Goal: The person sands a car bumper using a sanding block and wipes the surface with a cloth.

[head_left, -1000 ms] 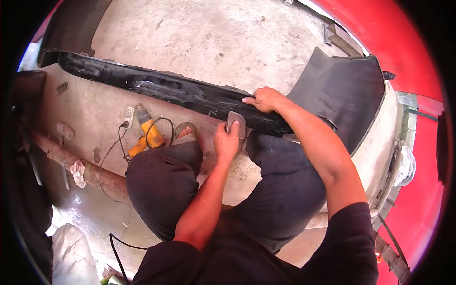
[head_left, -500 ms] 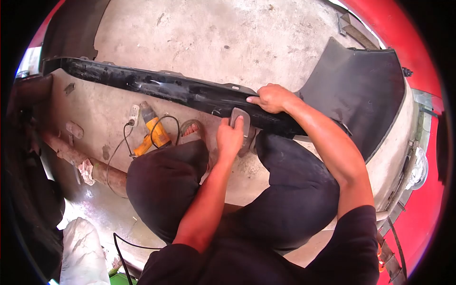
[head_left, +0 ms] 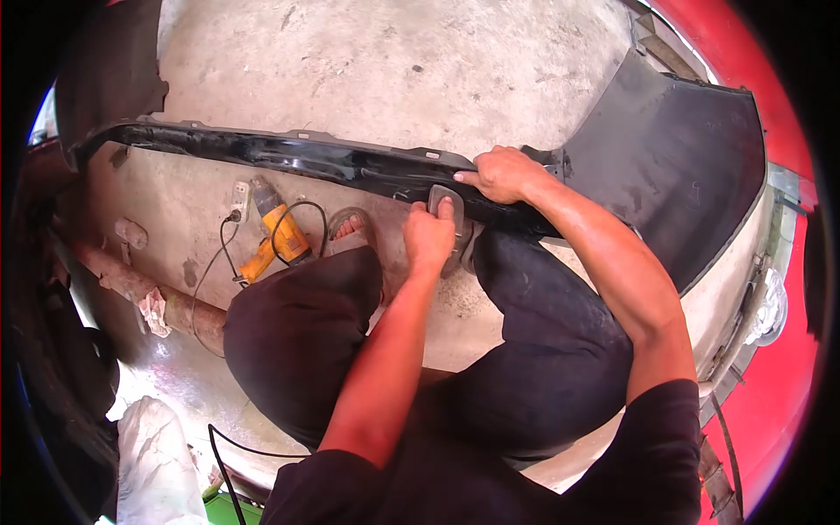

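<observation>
A long black car bumper [head_left: 328,164] stretches across the floor in front of my knees, with a slotted lip along its far edge. My right hand [head_left: 506,175] is closed over that far edge right of centre, thumb or finger lying along the black surface. On the near side, my left hand [head_left: 429,236] pinches a flat grey plate with rounded corners [head_left: 440,192], thumb on its face. The plate's upper end overlaps the bumper's near edge; whether it touches I cannot tell. The bumper's wide end panel [head_left: 674,166] rises at the right.
A yellow heat gun [head_left: 282,223] with a black cord lies left of my foot, beside a power socket [head_left: 241,197]. A rusty pipe [head_left: 188,315] runs along the left. Red bodywork [head_left: 779,376] curves round the right, near a crumpled clear plastic piece [head_left: 770,311].
The bumper has tilted slightly, and more of its slotted lip shows. Its end panels have shifted outward in view. Both hands keep their holds; the camera view has moved a little.
</observation>
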A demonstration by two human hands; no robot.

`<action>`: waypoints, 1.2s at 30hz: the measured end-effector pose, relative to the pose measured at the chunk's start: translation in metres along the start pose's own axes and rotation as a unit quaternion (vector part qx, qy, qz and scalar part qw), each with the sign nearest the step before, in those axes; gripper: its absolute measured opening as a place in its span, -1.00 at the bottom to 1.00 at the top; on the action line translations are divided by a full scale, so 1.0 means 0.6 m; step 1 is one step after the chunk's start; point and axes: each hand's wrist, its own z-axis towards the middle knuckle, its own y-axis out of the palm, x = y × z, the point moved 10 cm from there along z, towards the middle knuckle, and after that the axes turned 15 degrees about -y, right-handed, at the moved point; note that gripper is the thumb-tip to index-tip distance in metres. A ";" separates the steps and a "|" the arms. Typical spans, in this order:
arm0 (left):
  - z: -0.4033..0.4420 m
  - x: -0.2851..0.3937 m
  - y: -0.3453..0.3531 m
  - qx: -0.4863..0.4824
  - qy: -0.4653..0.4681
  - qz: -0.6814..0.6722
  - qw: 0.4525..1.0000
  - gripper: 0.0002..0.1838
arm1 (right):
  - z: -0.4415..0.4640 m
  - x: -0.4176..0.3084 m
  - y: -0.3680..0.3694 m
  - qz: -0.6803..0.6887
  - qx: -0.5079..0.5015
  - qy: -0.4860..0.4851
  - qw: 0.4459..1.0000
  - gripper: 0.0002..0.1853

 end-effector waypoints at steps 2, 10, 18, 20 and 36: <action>0.004 -0.010 0.004 -0.011 -0.016 -0.015 1.000 -0.47 | 0.002 -0.003 0.000 -0.004 -0.006 0.006 1.000 -0.32; 0.017 -0.023 0.017 -0.062 -0.003 -0.053 0.997 -0.44 | 0.018 0.005 -0.006 -0.036 -0.034 0.012 0.999 -0.29; 0.004 -0.021 0.006 -0.071 0.032 -0.042 0.996 -0.42 | 0.000 0.007 -0.003 -0.015 -0.018 0.050 0.998 -0.34; 0.005 -0.028 0.013 -0.065 0.036 -0.022 0.997 -0.41 | -0.007 0.008 0.005 -0.014 -0.010 0.065 0.998 -0.36; -0.049 0.032 -0.030 -0.054 0.085 -0.002 0.995 -0.50 | -0.080 -0.048 -0.059 -0.011 0.041 0.095 0.995 -0.38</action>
